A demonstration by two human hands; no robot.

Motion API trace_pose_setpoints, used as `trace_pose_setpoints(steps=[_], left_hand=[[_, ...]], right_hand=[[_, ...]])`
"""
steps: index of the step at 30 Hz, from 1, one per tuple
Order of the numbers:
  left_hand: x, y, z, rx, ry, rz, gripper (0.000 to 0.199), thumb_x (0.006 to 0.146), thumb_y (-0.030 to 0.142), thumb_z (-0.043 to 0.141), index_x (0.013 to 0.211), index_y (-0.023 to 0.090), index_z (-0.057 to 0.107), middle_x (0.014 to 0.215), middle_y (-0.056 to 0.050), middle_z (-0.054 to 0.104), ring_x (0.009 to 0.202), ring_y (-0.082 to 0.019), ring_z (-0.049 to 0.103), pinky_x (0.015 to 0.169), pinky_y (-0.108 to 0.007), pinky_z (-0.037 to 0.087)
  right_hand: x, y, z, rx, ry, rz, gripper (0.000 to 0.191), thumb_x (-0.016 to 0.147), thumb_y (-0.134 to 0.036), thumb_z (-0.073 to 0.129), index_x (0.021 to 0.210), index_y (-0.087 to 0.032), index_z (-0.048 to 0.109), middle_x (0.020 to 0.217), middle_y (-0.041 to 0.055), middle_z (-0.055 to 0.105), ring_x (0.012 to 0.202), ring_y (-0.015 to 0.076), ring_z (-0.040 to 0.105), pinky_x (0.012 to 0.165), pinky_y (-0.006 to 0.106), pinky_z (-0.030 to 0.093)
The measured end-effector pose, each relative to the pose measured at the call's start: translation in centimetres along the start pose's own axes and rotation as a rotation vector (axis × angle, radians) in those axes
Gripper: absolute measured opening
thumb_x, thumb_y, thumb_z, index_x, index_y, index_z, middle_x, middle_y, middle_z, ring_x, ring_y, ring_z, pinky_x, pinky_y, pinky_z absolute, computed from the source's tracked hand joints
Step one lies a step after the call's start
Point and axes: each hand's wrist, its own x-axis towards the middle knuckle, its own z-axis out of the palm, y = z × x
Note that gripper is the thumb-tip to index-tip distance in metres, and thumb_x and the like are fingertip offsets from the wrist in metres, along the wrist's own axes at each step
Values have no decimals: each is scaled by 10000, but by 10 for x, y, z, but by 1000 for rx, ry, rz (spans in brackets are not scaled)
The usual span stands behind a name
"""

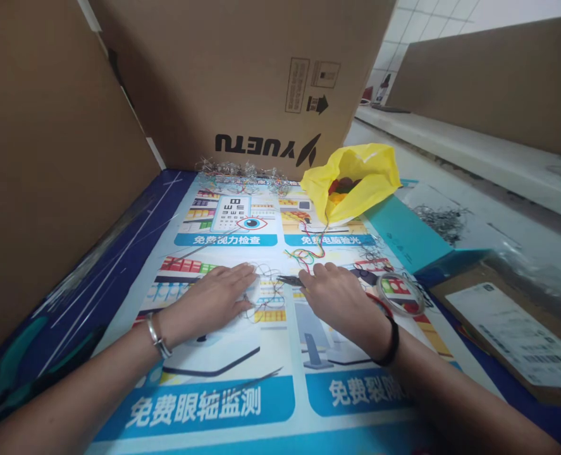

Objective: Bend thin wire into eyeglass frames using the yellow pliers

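My left hand (209, 300), with a silver bracelet at the wrist, rests low over the printed sheet. Its fingertips and thumb hold the edge of a bent thin wire piece (267, 289) with loops. My right hand (334, 294) is closed around needle-nose pliers (289, 280); their dark jaws point left and reach the right side of the wire piece. Red handles show partly behind the palm. Just beyond the pliers lie red, green and yellow cords (303, 254). A clear round container (401, 294) stands right of my right hand.
A yellow bag (356, 180) with colourful contents stands at the back right. Tangled wire pieces (246, 177) line the foot of a big cardboard box (242, 82). Green-handled pliers (19, 373) and straight wires (114, 272) are on the left. A labelled cardboard package (512, 328) sits on the right.
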Motion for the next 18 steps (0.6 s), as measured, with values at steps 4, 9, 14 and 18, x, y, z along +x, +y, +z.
trace_pose_setpoints(steps=[4, 9, 14, 18], left_hand=[[-1, 3, 0, 43, 19, -31, 510, 847, 418, 502, 1323, 240, 457, 1409, -103, 411, 1350, -293, 253, 1064, -470, 171], [-3, 2, -26, -118, -6, -2, 491, 853, 430, 490, 1317, 273, 458, 1391, -46, 449, 1297, -235, 362, 1057, -380, 244], [-12, -6, -70, -112, 107, -130, 303, 860, 372, 471, 1083, 249, 637, 1124, -40, 652, 1020, -229, 574, 873, -316, 386], [-21, -13, -84, 38, -85, -223, 147, 802, 300, 534, 775, 241, 666, 775, -28, 666, 705, -201, 578, 643, -273, 369]], right_hand=[[-1, -2, 0, 10, 11, 2, 174, 872, -195, 418, 905, -178, 589, 804, 103, 588, 742, 218, 523, 584, 299, 297], [4, 1, 6, 56, 43, -34, 165, 868, -273, 458, 912, -190, 594, 817, 85, 592, 784, 220, 528, 633, 305, 322], [7, 5, 16, 101, 138, -47, 246, 892, -332, 427, 994, -194, 604, 842, 79, 600, 820, 225, 530, 697, 319, 359], [6, 6, 20, 190, 269, -71, 266, 881, -324, 458, 1042, -175, 609, 883, 90, 613, 860, 222, 532, 754, 319, 389]])
